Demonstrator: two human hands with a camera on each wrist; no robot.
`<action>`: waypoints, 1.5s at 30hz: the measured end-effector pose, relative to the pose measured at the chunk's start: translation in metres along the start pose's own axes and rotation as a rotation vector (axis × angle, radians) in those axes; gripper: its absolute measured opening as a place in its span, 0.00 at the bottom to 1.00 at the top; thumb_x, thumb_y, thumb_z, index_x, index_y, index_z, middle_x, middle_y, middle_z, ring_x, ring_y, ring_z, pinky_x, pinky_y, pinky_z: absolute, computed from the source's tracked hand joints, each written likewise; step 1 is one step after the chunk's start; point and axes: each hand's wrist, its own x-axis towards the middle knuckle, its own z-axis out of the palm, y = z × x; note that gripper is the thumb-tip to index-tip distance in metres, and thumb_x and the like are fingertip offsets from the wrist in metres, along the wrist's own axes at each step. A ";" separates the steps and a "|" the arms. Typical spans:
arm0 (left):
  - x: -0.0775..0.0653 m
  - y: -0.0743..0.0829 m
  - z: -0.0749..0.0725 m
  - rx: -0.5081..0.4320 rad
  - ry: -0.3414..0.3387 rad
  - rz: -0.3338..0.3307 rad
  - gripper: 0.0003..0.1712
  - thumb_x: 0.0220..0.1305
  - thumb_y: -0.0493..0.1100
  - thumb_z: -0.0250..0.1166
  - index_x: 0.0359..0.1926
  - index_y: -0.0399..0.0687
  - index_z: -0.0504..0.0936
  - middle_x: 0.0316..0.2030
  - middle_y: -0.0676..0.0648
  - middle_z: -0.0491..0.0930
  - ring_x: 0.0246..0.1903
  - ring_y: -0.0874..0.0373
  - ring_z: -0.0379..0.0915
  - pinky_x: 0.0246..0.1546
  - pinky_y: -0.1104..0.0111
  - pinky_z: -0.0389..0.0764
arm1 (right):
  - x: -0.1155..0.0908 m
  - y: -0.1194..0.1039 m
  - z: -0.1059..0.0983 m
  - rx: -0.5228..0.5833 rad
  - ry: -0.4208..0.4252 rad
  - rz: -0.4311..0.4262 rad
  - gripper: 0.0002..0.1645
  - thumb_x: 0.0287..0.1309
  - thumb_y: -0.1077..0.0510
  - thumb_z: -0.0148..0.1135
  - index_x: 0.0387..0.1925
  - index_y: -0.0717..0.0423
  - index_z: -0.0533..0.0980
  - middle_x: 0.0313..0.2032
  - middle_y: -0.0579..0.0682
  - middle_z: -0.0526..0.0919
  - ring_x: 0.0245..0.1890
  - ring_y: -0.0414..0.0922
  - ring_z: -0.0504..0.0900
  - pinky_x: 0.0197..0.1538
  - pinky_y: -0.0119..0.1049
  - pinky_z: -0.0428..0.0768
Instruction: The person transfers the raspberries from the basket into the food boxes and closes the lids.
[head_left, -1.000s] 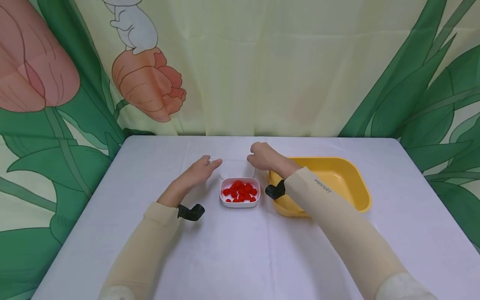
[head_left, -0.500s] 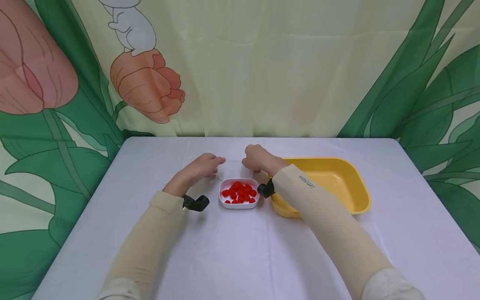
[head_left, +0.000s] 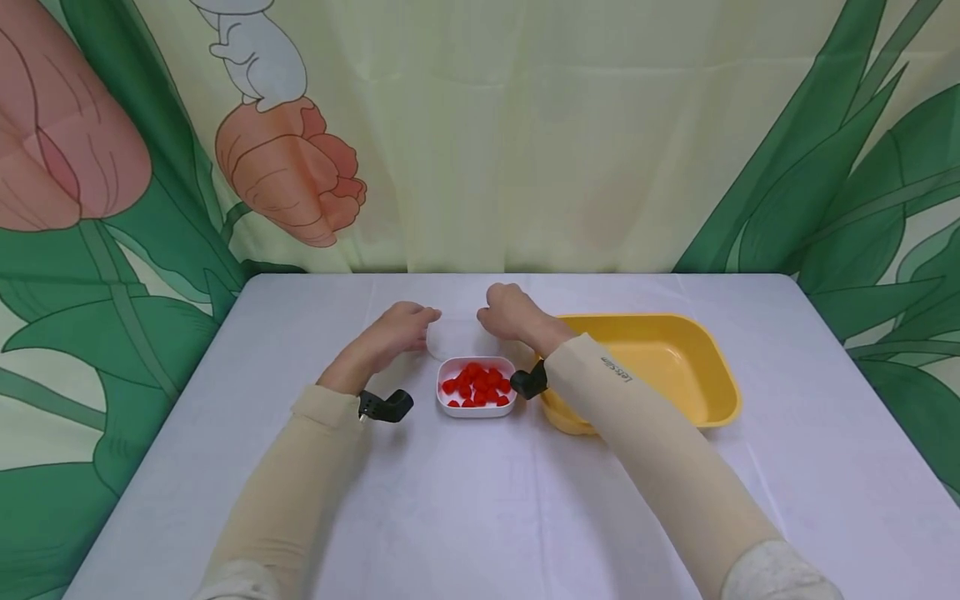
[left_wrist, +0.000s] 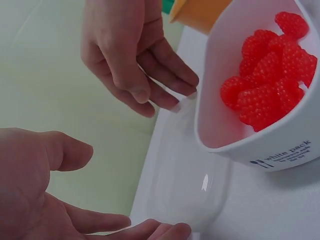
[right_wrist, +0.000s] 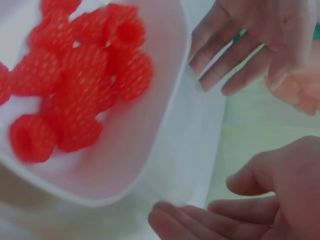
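A clear lid [head_left: 454,339] lies on the table just behind a small white box [head_left: 476,412]. Red raspberries [head_left: 476,383] fill the bottom of this box, which has no cover on it. My left hand [head_left: 393,333] is at the lid's left edge, fingertips touching it and thumb held apart in the left wrist view. On the opposite side, my right hand [head_left: 517,317] has its fingertips at the lid's right edge. The right wrist view shows that hand's fingers [right_wrist: 215,220] extended, with the thumb away from the lid.
A yellow tray [head_left: 705,342] stands to the right, partly beneath my right forearm. The table wears a white cloth [head_left: 450,508], and a printed curtain [head_left: 525,150] hangs behind its far edge.
Both hands have come in to the lid from its two sides. The lid has shifted slightly left relative to the box. The box and tray stay in place.
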 end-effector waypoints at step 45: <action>-0.051 0.008 0.026 -0.315 0.299 0.360 0.29 0.75 0.46 0.51 0.74 0.48 0.63 0.68 0.46 0.70 0.65 0.52 0.70 0.68 0.59 0.70 | -0.076 0.002 -0.015 0.625 0.429 -0.162 0.29 0.67 0.60 0.48 0.68 0.63 0.67 0.63 0.60 0.67 0.62 0.53 0.70 0.66 0.48 0.75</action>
